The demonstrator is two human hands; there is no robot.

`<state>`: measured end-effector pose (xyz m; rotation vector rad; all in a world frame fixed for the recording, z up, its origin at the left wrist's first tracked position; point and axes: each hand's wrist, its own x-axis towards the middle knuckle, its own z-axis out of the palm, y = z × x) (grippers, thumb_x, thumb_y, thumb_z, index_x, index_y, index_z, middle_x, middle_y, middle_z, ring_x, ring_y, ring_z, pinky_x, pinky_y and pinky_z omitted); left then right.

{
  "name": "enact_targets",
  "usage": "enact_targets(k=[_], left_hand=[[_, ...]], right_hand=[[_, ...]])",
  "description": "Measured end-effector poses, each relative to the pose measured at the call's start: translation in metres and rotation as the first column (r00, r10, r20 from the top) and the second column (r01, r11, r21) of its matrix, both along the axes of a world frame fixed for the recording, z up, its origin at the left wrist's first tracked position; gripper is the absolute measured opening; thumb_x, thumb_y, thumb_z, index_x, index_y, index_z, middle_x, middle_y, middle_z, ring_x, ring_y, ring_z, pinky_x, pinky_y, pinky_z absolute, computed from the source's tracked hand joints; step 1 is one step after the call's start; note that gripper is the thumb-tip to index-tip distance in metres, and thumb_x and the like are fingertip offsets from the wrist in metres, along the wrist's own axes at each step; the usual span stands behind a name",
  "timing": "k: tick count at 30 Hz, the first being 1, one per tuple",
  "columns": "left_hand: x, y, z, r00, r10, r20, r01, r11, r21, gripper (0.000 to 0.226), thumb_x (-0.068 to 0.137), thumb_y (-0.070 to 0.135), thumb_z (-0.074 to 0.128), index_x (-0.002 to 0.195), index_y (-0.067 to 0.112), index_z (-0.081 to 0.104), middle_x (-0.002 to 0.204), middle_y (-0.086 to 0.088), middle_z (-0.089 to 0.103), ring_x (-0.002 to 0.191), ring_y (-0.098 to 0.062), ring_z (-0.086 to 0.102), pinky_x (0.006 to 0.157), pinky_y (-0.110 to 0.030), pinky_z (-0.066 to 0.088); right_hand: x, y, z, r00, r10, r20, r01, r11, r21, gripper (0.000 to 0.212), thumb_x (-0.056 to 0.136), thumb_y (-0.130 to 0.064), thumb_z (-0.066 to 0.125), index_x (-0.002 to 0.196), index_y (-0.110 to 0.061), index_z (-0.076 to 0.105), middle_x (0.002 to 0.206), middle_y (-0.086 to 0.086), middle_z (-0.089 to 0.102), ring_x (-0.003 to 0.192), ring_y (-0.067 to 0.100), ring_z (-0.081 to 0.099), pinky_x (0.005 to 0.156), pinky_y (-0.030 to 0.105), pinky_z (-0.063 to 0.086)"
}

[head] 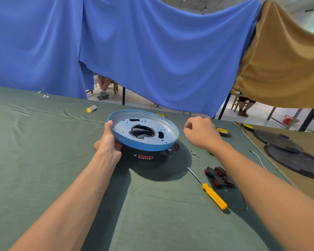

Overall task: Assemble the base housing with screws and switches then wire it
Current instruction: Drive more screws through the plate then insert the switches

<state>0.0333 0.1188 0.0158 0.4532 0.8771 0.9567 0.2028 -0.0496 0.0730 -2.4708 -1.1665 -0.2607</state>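
Left hand (108, 144) grips the left rim of the round base housing (145, 132), a black plastic shell with a shallow blue metal plate on top, and holds it tilted so that its right side rests on the green cloth tabletop (43, 160), near the middle and a little toward the far edge. Right hand (200, 133) hovers just beside the right rim of the housing, apart from it, with fingers curled; I cannot tell if it pinches some small part or nothing. The right hand is the free one and the nearer one to the parts, so I judge the next pick belongs to it. On the tan cloth at the right edge lie two dark round covers (286, 151), well apart from the work. The yellow-handled screwdriver (209, 191) lies toward the near side from the right hand, its long axis running from the housing toward the near right, handle nearest the person. Just beside its shaft sits a cluster of black and red rocker switches (218, 176). Small metal screws (194, 153) lie between the housing and the switches, with open cloth around them.
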Motion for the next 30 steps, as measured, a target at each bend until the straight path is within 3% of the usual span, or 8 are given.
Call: enact_targets(k=[4,7,11,14,19,25,27,30], left_hand=[[-0.012,-0.014,0.001,0.993,-0.067,-0.092,0.071,0.997,0.038,0.040,0.079,0.035,0.074,0.101,0.011,0.052,0.064,-0.003,0.047,0.027,-0.010,0.042,0.034,-0.017,0.039],[-0.020,-0.021,0.001,0.975,-0.174,-0.140,0.181,0.983,0.037,0.043,0.079,0.036,0.070,0.108,0.009,0.053,0.074,-0.006,0.055,0.059,-0.019,0.058,0.054,-0.033,0.049],[-0.027,-0.031,0.001,0.957,-0.267,-0.113,0.270,0.963,0.010,0.043,0.081,0.034,0.072,0.107,0.006,0.053,0.080,-0.007,0.057,0.075,-0.021,0.061,0.073,-0.039,0.048],[-0.031,-0.034,0.005,0.947,-0.313,-0.077,0.314,0.949,0.010,0.045,0.080,0.032,0.076,0.105,0.001,0.053,0.085,-0.010,0.060,0.078,-0.023,0.063,0.074,-0.037,0.051],[-0.034,-0.033,0.004,0.939,-0.335,-0.071,0.336,0.942,-0.007,0.049,0.079,0.037,0.079,0.094,-0.001,0.051,0.089,-0.013,0.064,0.079,-0.024,0.067,0.076,-0.036,0.054],[-0.034,-0.020,-0.001,0.921,-0.375,-0.107,0.373,0.927,-0.039,0.071,0.076,0.048,0.079,0.112,-0.006,0.049,0.096,-0.018,0.065,0.083,-0.028,0.068,0.084,-0.041,0.055],[-0.032,-0.017,-0.003,0.904,-0.412,-0.114,0.412,0.911,-0.022,0.080,0.075,0.044,0.081,0.122,-0.008,0.042,0.107,-0.023,0.061,0.096,-0.031,0.067,0.093,-0.044,0.052],[-0.029,-0.019,-0.002,0.861,-0.498,-0.103,0.502,0.865,0.015,0.105,0.075,0.035,0.082,0.145,-0.012,0.020,0.147,-0.029,0.037,0.133,-0.037,0.045,0.108,-0.048,0.041]], right_hand=[[-0.001,-0.022,-0.008,0.995,-0.015,-0.104,-0.023,0.937,-0.349,0.016,0.087,-0.027,0.059,0.086,-0.012,0.065,0.088,0.010,0.067,0.082,0.028,0.065,0.072,0.039,0.058],[-0.007,-0.037,-0.011,0.979,-0.023,-0.201,-0.095,0.824,-0.558,0.028,0.088,-0.036,0.065,0.081,-0.009,0.065,0.067,0.003,0.069,0.059,0.017,0.065,0.051,0.025,0.052],[-0.013,-0.052,-0.007,0.955,-0.108,-0.276,-0.128,0.690,-0.712,0.033,0.083,-0.037,0.073,0.072,-0.008,0.063,0.059,0.003,0.069,0.047,0.015,0.063,0.045,0.021,0.049],[-0.018,-0.060,-0.009,0.934,-0.155,-0.320,-0.152,0.639,-0.754,0.026,0.081,-0.026,0.076,0.077,-0.005,0.063,0.065,0.007,0.070,0.051,0.018,0.067,0.048,0.022,0.053],[-0.022,-0.069,-0.017,0.934,-0.137,-0.331,-0.134,0.723,-0.678,0.025,0.081,-0.012,0.069,0.100,0.004,0.065,0.076,0.016,0.069,0.060,0.024,0.067,0.060,0.031,0.060],[-0.018,-0.070,0.012,0.928,-0.082,-0.363,-0.067,0.923,-0.380,0.017,0.086,-0.004,0.043,0.085,0.001,0.059,0.068,0.016,0.067,0.060,0.026,0.072,0.056,0.034,0.060],[-0.017,-0.063,0.019,0.963,-0.056,-0.263,-0.010,0.969,-0.246,0.022,0.087,-0.004,0.043,0.095,-0.003,0.064,0.075,0.014,0.071,0.066,0.026,0.072,0.062,0.036,0.061],[-0.020,-0.046,0.026,0.991,-0.055,-0.125,0.052,0.998,-0.029,0.023,0.084,-0.002,0.048,0.097,-0.012,0.065,0.102,0.013,0.066,0.090,0.032,0.063,0.076,0.037,0.054]])
